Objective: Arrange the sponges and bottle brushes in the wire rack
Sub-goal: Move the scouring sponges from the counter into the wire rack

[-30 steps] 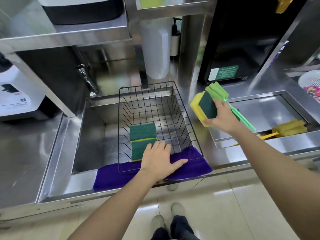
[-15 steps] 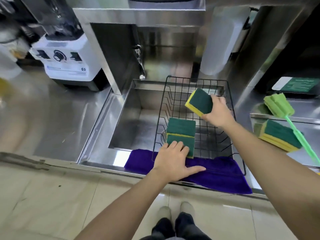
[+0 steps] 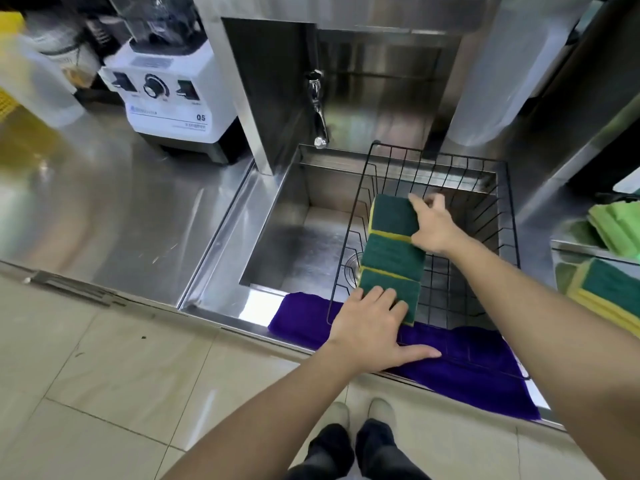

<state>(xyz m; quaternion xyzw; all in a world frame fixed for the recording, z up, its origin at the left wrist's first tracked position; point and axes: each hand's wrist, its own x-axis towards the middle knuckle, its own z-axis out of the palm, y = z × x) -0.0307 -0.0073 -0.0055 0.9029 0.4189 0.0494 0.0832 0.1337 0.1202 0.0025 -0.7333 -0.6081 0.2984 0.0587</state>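
Stainless-steel bench (image 3: pixel 138 216) runs along the left, its brushed surface reflecting overhead light in soft streaks. A white blender base (image 3: pixel 169 98), marked Q5 and fitted with a central dial, stands at the back of the bench. A recessed steel sink (image 3: pixel 304 244) is set into the bench, with a chrome tap (image 3: pixel 318 112) mounted on the steel back panel above it. A purple cloth (image 3: pixel 460 362) lies draped over the sink's front edge. A translucent white container (image 3: pixel 498 81) stands behind the sink at right. The floor (image 3: pixel 104 393) is laid with pale, glossy tiles with thin joints.
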